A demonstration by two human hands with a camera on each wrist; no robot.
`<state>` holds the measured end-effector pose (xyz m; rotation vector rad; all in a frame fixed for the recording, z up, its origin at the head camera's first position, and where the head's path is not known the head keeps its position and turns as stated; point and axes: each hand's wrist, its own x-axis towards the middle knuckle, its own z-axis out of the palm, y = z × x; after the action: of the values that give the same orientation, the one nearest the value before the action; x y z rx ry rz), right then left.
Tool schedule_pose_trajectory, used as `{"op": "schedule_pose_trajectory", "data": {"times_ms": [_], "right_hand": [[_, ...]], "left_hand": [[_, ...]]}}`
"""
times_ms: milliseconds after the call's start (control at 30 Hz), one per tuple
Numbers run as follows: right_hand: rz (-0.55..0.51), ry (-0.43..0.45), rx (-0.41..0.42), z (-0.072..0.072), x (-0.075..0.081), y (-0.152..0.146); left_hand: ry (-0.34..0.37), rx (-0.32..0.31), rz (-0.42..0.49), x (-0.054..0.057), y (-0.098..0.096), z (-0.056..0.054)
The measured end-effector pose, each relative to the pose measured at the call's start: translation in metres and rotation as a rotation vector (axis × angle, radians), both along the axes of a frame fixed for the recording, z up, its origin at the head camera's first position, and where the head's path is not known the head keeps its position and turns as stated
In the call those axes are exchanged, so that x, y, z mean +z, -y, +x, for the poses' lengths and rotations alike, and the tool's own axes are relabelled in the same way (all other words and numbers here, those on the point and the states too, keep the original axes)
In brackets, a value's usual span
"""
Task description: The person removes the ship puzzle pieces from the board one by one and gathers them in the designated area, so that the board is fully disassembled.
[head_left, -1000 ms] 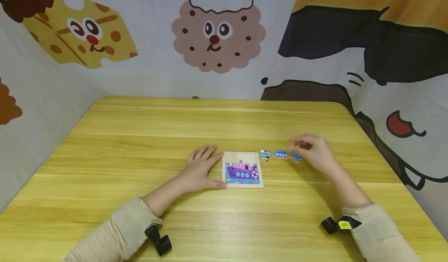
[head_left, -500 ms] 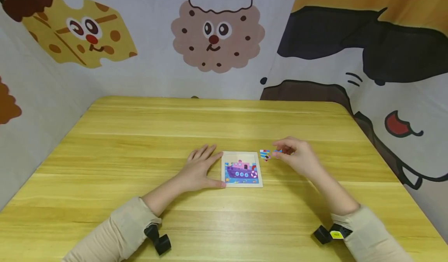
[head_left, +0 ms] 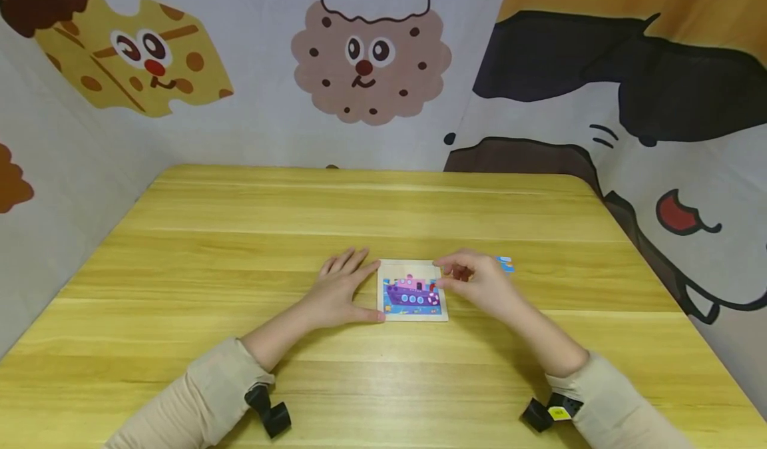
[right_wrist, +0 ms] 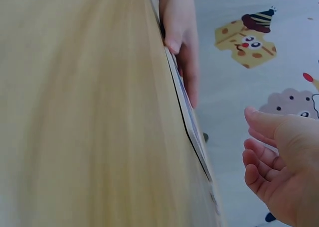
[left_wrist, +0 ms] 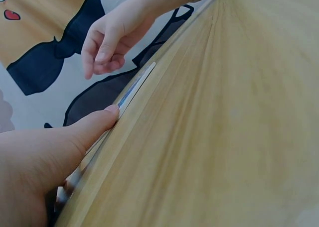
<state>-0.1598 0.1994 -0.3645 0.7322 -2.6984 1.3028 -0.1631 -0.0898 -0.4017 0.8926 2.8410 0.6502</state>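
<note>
A wooden tray puzzle point(head_left: 412, 317) with a purple and pink ship picture lies flat on the table; its upper strip is bare wood. My left hand point(head_left: 338, 296) rests at its left side with fingers spread, thumb at the lower left corner and index finger at the upper left. My right hand point(head_left: 476, 279) hovers at the tray's right edge, thumb and fingers apart. In the right wrist view I see nothing between the fingers of that right hand point(right_wrist: 284, 162). One blue puzzle piece point(head_left: 505, 264) shows behind the right hand, which covers the spot of other pieces.
The wooden table point(head_left: 383, 382) stretches around the tray on all sides. Behind it hangs a curtain point(head_left: 240, 136) with cartoon figures. A black wrist camera point(head_left: 269, 412) sits on the left sleeve, and another wrist camera point(head_left: 539, 414) on the right.
My right hand has moved left, from above the rightmost piece to the tray's right edge. That piece is uncovered now, while the others are hidden. The left hand has stayed put.
</note>
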Motion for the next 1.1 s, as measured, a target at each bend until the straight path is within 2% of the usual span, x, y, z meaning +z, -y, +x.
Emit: {"op": "schedule_pose_trajectory", "data": {"times_ms": [400, 733, 1100], "right_hand": [[0.064, 0.042, 0.08, 0.002, -0.007, 0.026], [0.128, 0.066, 0.146, -0.003, -0.014, 0.04], [0.208, 0.057, 0.147, -0.007, -0.02, 0.05]], "left_hand": [[0.002, 0.016, -0.011, -0.001, -0.001, 0.0], [-0.001, 0.014, -0.01, -0.002, -0.001, 0.0], [-0.008, 0.008, 0.002, -0.004, 0.0, 0.0]]}}
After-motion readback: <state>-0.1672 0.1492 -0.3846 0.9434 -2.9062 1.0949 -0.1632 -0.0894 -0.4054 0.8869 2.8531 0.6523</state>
